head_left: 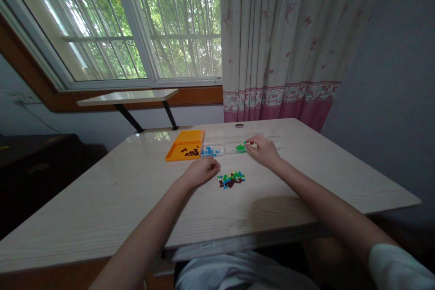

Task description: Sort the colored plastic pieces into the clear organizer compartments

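Note:
My right hand (262, 150) is over a clear compartment tray (229, 148), its thumb and finger pinched together. A bit of green shows at the fingertips, seemingly a small green block. Just left of them, green blocks (240, 148) lie in one compartment. My left hand (203, 170) rests on the table in front of the tray, fingers curled; whatever they may hold is hidden. Beside it, to the right, is a mixed pile of small blocks (232, 179) in green, blue, brown and pale yellow. Blue blocks (210, 151) occupy another compartment, at the left.
An orange open case (173, 152) with dark brown blocks (191, 151) stands left of the tray on the pale wooden table (136, 190). A small raised shelf (129, 96) is at the back left. Behind the table are a barred window and a curtain (272, 54).

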`<move>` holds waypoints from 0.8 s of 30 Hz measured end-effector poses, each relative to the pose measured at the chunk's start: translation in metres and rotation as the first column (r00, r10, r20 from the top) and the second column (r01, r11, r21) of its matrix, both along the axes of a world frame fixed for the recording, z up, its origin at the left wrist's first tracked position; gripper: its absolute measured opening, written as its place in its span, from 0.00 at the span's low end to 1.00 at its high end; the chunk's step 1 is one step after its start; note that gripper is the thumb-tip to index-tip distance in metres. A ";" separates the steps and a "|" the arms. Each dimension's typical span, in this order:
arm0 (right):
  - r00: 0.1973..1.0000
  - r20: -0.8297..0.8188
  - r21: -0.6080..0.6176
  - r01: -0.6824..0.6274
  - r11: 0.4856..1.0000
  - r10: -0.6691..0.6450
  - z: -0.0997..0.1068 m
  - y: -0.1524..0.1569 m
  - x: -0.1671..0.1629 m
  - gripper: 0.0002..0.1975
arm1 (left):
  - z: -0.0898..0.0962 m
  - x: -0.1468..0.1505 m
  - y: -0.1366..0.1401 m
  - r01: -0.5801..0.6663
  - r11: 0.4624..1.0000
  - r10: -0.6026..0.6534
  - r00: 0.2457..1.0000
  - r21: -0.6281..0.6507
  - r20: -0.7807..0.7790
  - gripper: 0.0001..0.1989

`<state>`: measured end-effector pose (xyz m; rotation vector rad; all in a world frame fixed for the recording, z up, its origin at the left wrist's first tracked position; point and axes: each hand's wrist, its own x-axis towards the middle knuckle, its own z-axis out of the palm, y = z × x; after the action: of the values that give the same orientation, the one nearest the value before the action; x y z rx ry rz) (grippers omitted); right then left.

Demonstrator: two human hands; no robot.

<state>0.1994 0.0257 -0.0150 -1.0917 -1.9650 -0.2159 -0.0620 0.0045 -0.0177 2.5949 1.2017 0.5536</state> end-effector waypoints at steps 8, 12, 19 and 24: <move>1.000 0.005 -0.087 0.009 0.996 -0.009 -0.009 0.010 -0.004 0.09 | 0.000 0.011 -0.003 -0.042 0.999 0.044 0.978 -0.014 0.204 0.10; 0.991 0.019 -0.096 -0.127 0.987 0.129 -0.008 -0.012 -0.019 0.06 | -0.003 0.023 -0.002 -0.083 0.988 0.132 0.890 -0.130 0.437 0.10; 0.964 0.087 -0.050 -0.246 0.968 0.250 -0.009 -0.034 -0.042 0.08 | -0.007 0.032 -0.002 -0.011 0.969 0.154 0.806 -0.245 0.572 0.10; 0.959 0.122 -0.004 -0.257 0.966 0.255 -0.014 -0.032 -0.041 0.08 | -0.010 0.032 -0.001 0.060 0.954 0.136 0.788 -0.295 0.600 0.10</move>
<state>0.1588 -0.0059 -0.0287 -0.8213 -2.1881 -0.1560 -0.0301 0.0035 -0.0278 1.8978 1.0064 1.0372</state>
